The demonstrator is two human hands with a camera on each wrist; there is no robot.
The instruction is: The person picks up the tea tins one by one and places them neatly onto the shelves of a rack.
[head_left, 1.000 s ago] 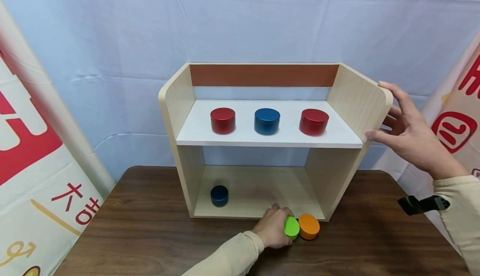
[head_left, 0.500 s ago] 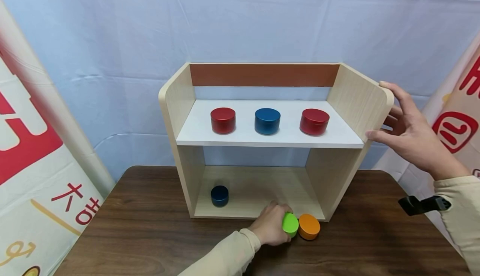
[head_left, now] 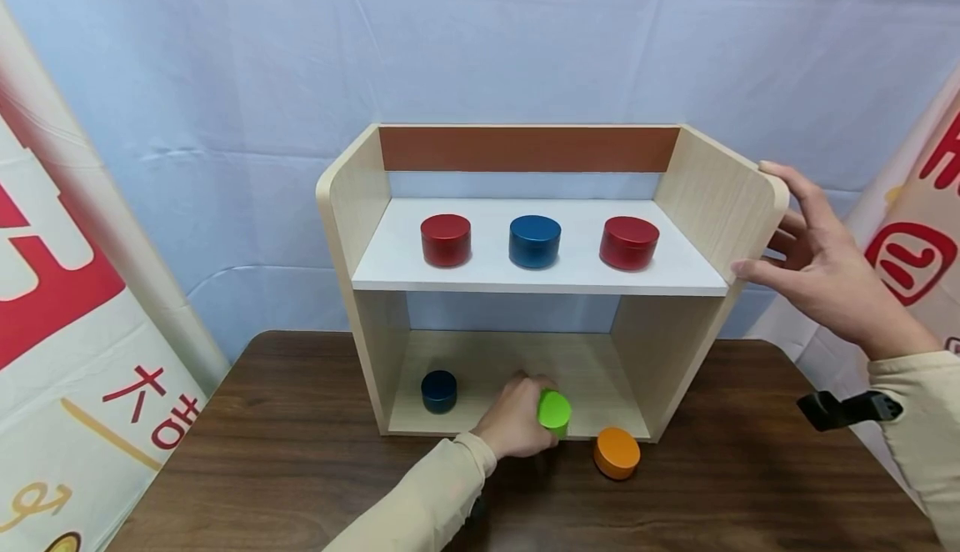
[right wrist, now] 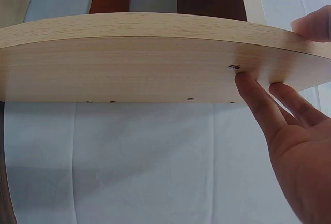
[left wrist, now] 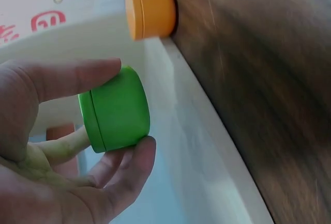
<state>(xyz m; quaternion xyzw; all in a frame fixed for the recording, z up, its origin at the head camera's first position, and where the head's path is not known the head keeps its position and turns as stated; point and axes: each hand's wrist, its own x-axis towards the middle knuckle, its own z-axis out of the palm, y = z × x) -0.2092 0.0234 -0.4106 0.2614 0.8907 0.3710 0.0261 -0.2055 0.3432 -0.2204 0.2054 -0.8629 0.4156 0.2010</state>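
Note:
My left hand [head_left: 516, 425] grips a green round tin [head_left: 554, 410] [left wrist: 118, 109] between thumb and fingers, lifted at the front edge of the wooden shelf unit's lower bay [head_left: 517, 373]. An orange tin [head_left: 617, 452] [left wrist: 150, 12] lies on the dark table just right of it, in front of the shelf. A dark blue tin [head_left: 438, 390] sits in the lower bay at left. The white upper shelf [head_left: 577, 268] carries a red tin [head_left: 446, 239], a blue tin [head_left: 535, 241] and another red tin [head_left: 628, 243]. My right hand [head_left: 813, 260] [right wrist: 289, 146] rests with straight fingers on the shelf's right side panel [right wrist: 134, 63].
The shelf unit stands at the back of a dark wooden table [head_left: 285, 469], before a pale blue cloth backdrop [head_left: 225, 77]. Printed banners lean at the left [head_left: 67, 302] and right [head_left: 922, 235]. A black strap [head_left: 843, 408] sits on my right wrist.
My left hand has lifted the green tin away from the orange tin and moved it up and left, to the mouth of the lower bay. The right hand has stayed on the panel.

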